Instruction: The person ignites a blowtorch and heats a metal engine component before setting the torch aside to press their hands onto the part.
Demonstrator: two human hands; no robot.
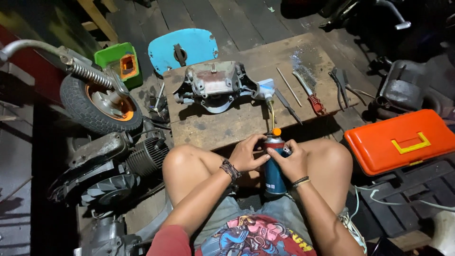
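Observation:
A blue gas canister (274, 173) stands upright between my knees, topped by a torch head with an orange knob (276, 132) and a thin brass tube rising from it. My left hand (248, 152) grips the canister's top from the left. My right hand (289, 160) wraps its upper part from the right, fingers at the valve. On the low wooden board (222, 128) in front lies a worn grey metal scooter headset casing (215, 85).
A wire brush with a red handle (310, 92), thin rods and pliers (340, 85) lie on the board's right. An orange toolbox (400, 141) sits to the right. A scooter wheel (97, 102), engine (121, 161), blue panel (182, 47) and green box (121, 64) crowd the left.

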